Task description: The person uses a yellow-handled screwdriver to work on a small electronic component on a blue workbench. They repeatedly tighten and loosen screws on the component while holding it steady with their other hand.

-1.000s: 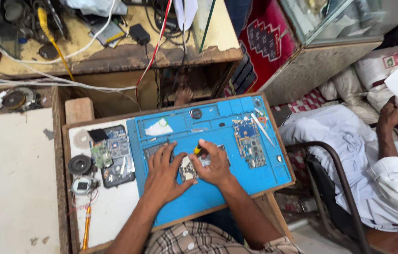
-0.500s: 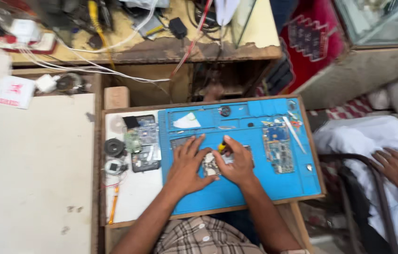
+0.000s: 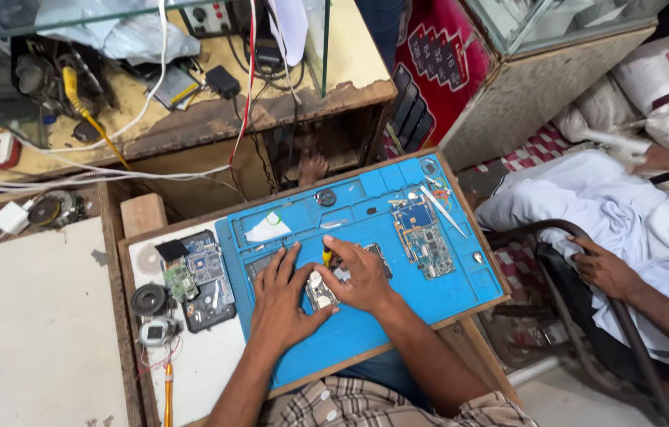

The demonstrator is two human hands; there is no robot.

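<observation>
The right hand [image 3: 360, 278] is clenched around a yellow-handled screwdriver [image 3: 326, 255], its tip hidden. The left hand [image 3: 281, 304] lies flat and released, steadying a small opened phone [image 3: 320, 291], mostly covered by fingers, on the blue repair mat [image 3: 366, 332]. A circuit board [image 3: 423, 237] and tweezers [image 3: 443, 210] lie just right; another person's hand [image 3: 605, 269] rests beyond the surface.

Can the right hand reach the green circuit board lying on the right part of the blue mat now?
Probably yes. The right hand grips a yellow-handled tool just left of the green circuit board, and only bare blue silicone mat lies between them.
</observation>
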